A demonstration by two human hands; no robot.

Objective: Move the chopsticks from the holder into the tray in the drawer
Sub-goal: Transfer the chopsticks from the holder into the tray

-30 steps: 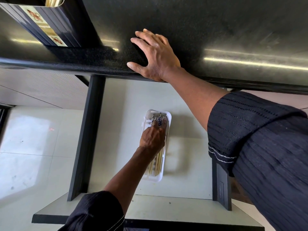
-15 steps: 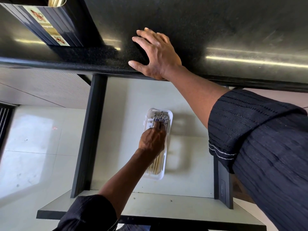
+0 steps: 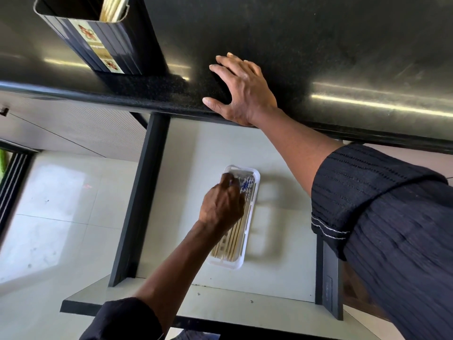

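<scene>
A clear plastic tray (image 3: 239, 264) lies on the white floor of the open drawer (image 3: 277, 273). Several pale chopsticks (image 3: 235, 238) with blue-patterned ends lie lengthwise in it. My left hand (image 3: 220, 208) reaches down over the tray's far half, its fingers curled and pinched on the chopsticks' patterned ends. My right hand (image 3: 245, 90) lies flat, fingers spread, on the edge of the black countertop (image 3: 318, 45). A dark ribbed holder (image 3: 110, 42) with a printed label stands on the counter at upper left, with more chopsticks (image 3: 114, 8) sticking out of it.
The drawer has dark side walls, the left one (image 3: 138, 204) and the right one (image 3: 328, 278), and a dark front edge (image 3: 78, 307) near me. Pale tiled floor (image 3: 49, 217) shows to the left of the drawer.
My left hand has slid slightly towards the tray's far left corner, still on the chopstick ends. My right hand stays flat on the counter. The view has tilted, showing more of the holder.
</scene>
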